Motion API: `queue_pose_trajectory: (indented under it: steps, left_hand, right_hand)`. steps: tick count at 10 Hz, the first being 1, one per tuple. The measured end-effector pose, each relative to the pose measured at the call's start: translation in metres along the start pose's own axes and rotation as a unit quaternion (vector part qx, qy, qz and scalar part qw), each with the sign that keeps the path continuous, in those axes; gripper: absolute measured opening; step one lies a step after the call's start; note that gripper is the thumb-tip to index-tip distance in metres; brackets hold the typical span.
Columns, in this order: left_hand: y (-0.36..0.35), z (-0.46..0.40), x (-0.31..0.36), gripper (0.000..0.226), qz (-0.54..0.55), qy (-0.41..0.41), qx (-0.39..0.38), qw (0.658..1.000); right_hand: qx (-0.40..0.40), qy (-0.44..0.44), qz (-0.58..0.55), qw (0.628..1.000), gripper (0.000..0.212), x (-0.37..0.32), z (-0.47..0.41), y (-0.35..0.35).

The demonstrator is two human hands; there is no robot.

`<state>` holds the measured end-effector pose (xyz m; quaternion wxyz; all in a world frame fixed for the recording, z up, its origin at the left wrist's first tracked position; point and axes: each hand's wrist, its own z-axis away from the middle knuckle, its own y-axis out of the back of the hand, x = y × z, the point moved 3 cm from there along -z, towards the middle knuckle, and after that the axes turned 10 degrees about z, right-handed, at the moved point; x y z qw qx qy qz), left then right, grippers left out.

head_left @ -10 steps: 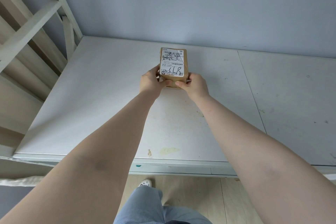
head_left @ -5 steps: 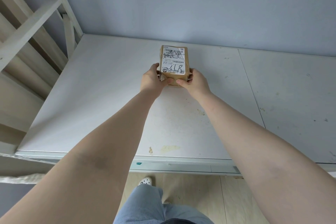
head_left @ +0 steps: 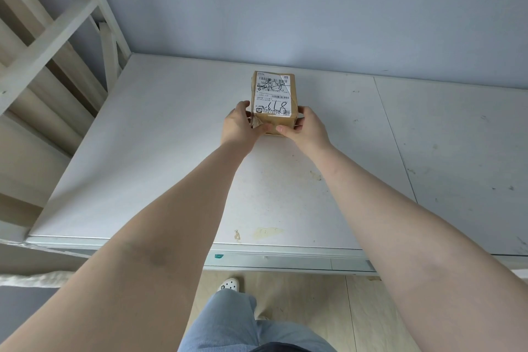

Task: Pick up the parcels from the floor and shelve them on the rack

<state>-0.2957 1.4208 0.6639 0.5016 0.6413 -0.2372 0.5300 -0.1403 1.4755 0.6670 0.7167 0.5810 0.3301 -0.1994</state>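
Note:
A small brown cardboard parcel (head_left: pixel 273 97) with a white shipping label and black handwriting rests on the white rack shelf (head_left: pixel 160 151), near the back wall. My left hand (head_left: pixel 239 126) grips its near left corner. My right hand (head_left: pixel 307 129) grips its near right corner. Both thumbs press the parcel's near face, and both arms are stretched out over the shelf.
A pale wooden ladder frame (head_left: pixel 57 37) rises at the shelf's left end. The blue-grey wall (head_left: pixel 314 9) stands just behind the parcel. A seam (head_left: pixel 394 140) splits the shelf into two panels. Below the shelf edge are the wooden floor, my leg and a white shoe (head_left: pixel 228 284).
Both hands have pushed the parcel a little farther back on the shelf, toward the wall. The grip on its near corners is the same.

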Motion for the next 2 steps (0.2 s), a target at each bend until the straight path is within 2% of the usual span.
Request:
queue_pose_trajectory:
  steps: [2]
  left_hand:
    - [0.0066,0.0038,-0.0021,0.082,-0.021,-0.004,0.005,1.000]
  right_hand:
    - [-0.002,-0.026,0.013,1.000,0.088,0.0067,0.0055,0.0048]
